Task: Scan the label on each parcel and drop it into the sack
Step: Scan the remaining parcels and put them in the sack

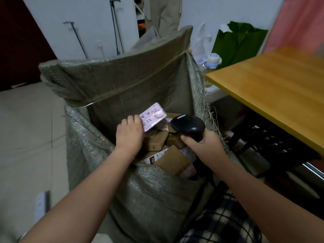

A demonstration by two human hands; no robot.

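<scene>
A large grey-green woven sack [143, 193] stands open in front of me, with several brown cardboard parcels [156, 142] piled inside. My left hand [129, 133] holds a small pink and white printed parcel [154, 116] by its near end, tilted over the sack's mouth. My right hand [201, 143] grips the handle of a black barcode scanner [188, 126], whose head points toward the pink parcel, just to its right. The parcel's label is not visible.
A wooden table [273, 95] juts in at the right, with black crates [273, 139] beneath it. A green bag [236, 44] and a bottle [213, 60] stand behind the sack. A beige floor [26, 137] lies at the left, metal rods [115, 32] lean on the wall.
</scene>
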